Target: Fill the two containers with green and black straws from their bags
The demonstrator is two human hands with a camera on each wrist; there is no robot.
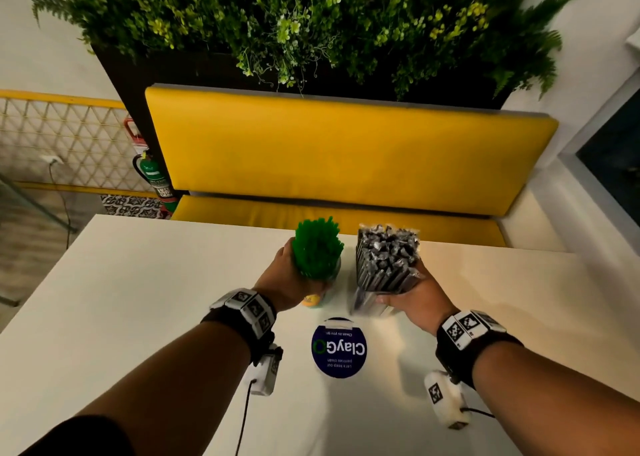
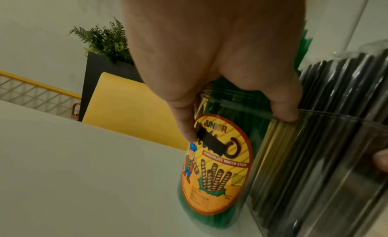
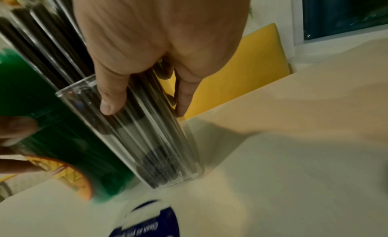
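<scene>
At the far edge of the table [image 1: 138,282], side by side and almost touching, stand both containers, and both look full. Left hand [image 1: 284,275] is wrapped round the labelled jar [image 2: 218,165], thumb and fingers curled onto its clear wall up near the rim, green straws [image 1: 317,254] fanning out well above it. Right hand [image 1: 412,299] is closed round the square clear tub [image 3: 147,141], thumb pressing its front face, fingers [image 3: 184,94] down the far side, black straws [image 1: 386,258] crowding the top. Now, handling: these should be light loads, but top-heavy, with long straws standing tall over narrow bases, so a knock up high would likely tip them. Smooth plastic walls look slick; a grip round the body, below the rim, seems the safe place, never by the straws themselves, which are thin, would bend, and would slide loose. Whether the black ones are still wrapped, I can't quite tell. A blue round sticker [image 1: 339,348] lies nearer the person.
</scene>
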